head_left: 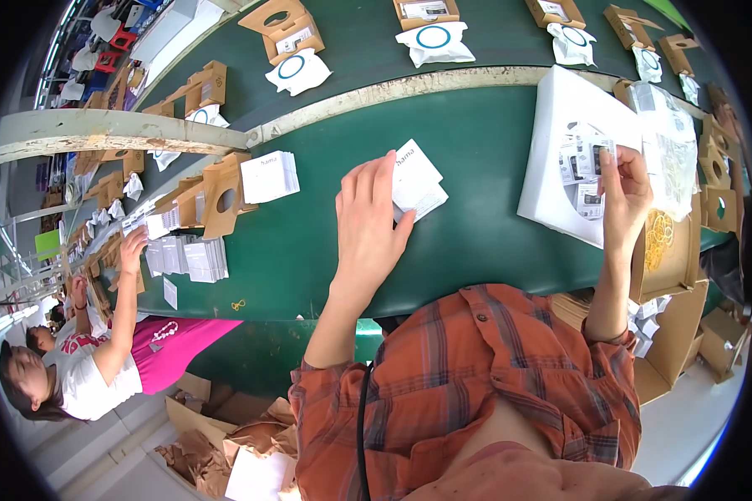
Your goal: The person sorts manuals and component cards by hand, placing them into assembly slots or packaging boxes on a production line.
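Observation:
Over the green table my left hand (366,213) grips the left side of a few small white leaflets (419,177), its index finger and thumb at their edges. The leaflets are fanned slightly, one turned against another. My right hand (627,196) is at the white foam block (551,142), thumb and fingers closed on a small printed card (600,159). More printed cards (573,160) lie in the block's round hollow. A neat stack of white leaflets (269,177) rests left of my left hand, beside an opened brown carton (222,209).
Beyond the rail (393,98), a conveyor belt (351,50) carries open brown boxes (289,37) and white pouches with blue rings (299,72). Yellow rubber bands (658,238) lie in a carton at right. A co-worker (100,359) reaches toward leaflet stacks (205,259) at left.

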`<state>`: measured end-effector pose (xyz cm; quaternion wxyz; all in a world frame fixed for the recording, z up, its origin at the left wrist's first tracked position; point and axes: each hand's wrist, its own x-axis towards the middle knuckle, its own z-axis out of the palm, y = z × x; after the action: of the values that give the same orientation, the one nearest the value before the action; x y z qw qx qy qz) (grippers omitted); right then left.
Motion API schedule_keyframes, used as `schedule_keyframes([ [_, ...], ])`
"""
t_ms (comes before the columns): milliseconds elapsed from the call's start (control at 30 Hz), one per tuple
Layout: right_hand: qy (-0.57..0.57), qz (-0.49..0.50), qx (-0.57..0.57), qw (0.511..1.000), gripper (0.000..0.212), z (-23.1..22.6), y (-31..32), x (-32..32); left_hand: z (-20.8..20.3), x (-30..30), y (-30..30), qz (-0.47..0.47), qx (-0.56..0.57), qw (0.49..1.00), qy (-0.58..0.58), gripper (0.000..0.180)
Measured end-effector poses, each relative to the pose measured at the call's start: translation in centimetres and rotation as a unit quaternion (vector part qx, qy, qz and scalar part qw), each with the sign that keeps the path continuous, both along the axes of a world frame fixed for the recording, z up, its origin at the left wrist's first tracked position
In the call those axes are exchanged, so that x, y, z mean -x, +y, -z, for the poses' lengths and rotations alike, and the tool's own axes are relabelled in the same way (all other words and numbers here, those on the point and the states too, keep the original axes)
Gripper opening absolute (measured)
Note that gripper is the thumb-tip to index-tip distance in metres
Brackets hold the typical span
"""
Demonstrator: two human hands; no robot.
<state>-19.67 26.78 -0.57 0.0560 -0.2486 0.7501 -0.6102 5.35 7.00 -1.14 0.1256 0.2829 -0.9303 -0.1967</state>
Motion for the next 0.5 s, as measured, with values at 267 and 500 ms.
schedule_keyframes([
  [267, -0.062, -0.178, 0.028, 0.982, 0.006, 0.0, -2.7, -3.8, -0.4, -0.1, 0.0, -0.064, -0.163, 0.98, 0.098, 0.052],
  [500, 0.074, -0.29, -0.046, 0.953, 0.013, -1.6, -5.5, -6.7, -0.2, 0.1, -0.3, -0.029, -0.371, 0.903, 0.216, 0.021],
])
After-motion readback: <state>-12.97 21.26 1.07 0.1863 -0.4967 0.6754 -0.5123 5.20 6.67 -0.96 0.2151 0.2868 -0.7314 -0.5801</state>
